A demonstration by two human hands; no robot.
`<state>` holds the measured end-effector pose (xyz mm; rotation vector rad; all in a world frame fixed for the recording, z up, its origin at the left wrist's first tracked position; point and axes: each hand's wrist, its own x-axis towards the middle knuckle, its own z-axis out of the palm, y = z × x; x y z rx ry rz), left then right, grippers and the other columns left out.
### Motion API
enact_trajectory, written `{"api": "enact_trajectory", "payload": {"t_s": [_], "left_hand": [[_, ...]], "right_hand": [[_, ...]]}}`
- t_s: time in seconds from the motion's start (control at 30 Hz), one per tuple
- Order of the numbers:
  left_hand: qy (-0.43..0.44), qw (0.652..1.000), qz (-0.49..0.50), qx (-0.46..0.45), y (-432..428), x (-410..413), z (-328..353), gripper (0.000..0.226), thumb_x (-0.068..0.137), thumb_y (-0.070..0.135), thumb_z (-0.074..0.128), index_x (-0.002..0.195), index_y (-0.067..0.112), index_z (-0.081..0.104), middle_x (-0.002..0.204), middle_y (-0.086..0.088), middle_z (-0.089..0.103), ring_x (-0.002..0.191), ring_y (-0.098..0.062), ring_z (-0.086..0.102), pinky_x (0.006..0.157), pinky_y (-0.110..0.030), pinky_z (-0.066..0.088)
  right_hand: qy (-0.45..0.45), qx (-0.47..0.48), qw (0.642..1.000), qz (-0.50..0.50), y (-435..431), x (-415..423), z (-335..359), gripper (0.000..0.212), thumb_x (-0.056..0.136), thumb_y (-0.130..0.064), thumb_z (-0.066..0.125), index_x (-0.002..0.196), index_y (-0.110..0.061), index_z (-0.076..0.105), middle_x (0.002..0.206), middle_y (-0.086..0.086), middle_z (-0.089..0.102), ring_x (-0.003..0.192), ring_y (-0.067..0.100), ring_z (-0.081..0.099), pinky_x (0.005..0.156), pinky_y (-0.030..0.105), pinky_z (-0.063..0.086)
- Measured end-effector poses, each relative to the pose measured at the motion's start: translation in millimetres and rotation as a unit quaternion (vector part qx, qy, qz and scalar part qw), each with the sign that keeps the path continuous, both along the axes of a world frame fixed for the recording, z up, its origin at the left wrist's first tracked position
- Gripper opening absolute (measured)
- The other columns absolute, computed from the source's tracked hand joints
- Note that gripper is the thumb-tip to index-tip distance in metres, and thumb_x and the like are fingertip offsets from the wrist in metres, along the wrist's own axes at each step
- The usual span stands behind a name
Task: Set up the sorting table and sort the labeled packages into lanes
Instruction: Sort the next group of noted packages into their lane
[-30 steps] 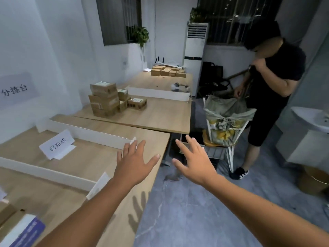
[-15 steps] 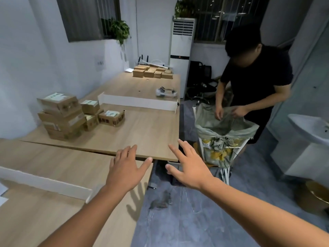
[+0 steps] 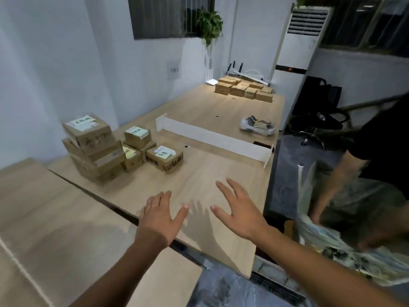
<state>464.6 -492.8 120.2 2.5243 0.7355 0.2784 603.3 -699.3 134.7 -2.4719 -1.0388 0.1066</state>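
My left hand (image 3: 160, 214) and my right hand (image 3: 238, 208) are both stretched forward, palms down, fingers spread, holding nothing, above the near part of a wooden table (image 3: 221, 173). A stack of labeled cardboard packages (image 3: 95, 149) stands at the table's left side. Smaller labeled boxes (image 3: 164, 158) sit beside it, well ahead of my left hand. A white divider strip (image 3: 212, 138) crosses the table farther back. Several more brown boxes (image 3: 244, 88) are grouped at the far end.
A second wooden table (image 3: 55, 218) adjoins at the near left with a gap between. A person in black stands at the right over a bag on a white frame (image 3: 332, 235). A wrapped item (image 3: 257, 126), an air conditioner (image 3: 296, 49) and an office chair (image 3: 318, 120) lie beyond.
The view has swung left and moved forward. My hands, earlier past the table edge over the floor, now hover over the tabletop. The package stack looks closer and the person has slid to the right edge.
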Motion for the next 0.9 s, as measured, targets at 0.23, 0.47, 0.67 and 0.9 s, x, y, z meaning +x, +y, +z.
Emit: {"api": "enact_trajectory", "payload": {"t_s": [0.23, 0.47, 0.67, 0.9], "left_hand": [[-0.015, 0.994, 0.104, -0.033, 122, 105, -59, 0.083, 0.095, 0.072, 0.037, 0.158, 0.019, 0.032, 0.162, -0.006, 0.035, 0.15, -0.025, 0.028, 0.123, -0.046, 0.025], [-0.02, 0.979, 0.173, -0.101, 211, 212, -110, 0.077, 0.097, 0.067, 0.039, 0.155, 0.016, 0.034, 0.16, -0.007, 0.037, 0.148, -0.024, 0.029, 0.122, -0.043, 0.026], [-0.008, 0.971, 0.204, -0.127, 252, 285, -142, 0.079, 0.096, 0.064, 0.043, 0.156, 0.014, 0.033, 0.161, -0.008, 0.034, 0.149, -0.023, 0.026, 0.121, -0.041, 0.026], [-0.062, 0.941, 0.272, -0.189, 290, 365, -177, 0.066, 0.096, 0.057, 0.052, 0.15, 0.02, 0.036, 0.153, -0.003, 0.037, 0.143, -0.021, 0.033, 0.106, -0.037, 0.04]], "right_hand": [[0.002, -0.037, 0.995, 0.089, 148, 141, -46, 0.073, 0.096, -0.068, 0.043, 0.159, -0.042, 0.017, 0.169, -0.007, 0.006, 0.155, 0.014, 0.002, 0.123, 0.035, 0.013], [0.047, -0.072, 0.986, 0.141, 268, 260, -94, 0.072, 0.096, -0.061, 0.049, 0.159, -0.037, 0.023, 0.168, -0.003, 0.015, 0.153, 0.015, 0.013, 0.12, 0.031, 0.018], [0.089, -0.066, 0.978, 0.176, 325, 340, -133, 0.069, 0.097, -0.052, 0.056, 0.158, -0.034, 0.029, 0.164, -0.006, 0.021, 0.15, 0.013, 0.019, 0.115, 0.026, 0.023], [0.137, -0.043, 0.97, 0.196, 411, 425, -186, 0.072, 0.092, -0.063, 0.054, 0.155, -0.041, 0.026, 0.165, -0.008, 0.017, 0.151, 0.014, 0.018, 0.117, 0.04, 0.031]]}}
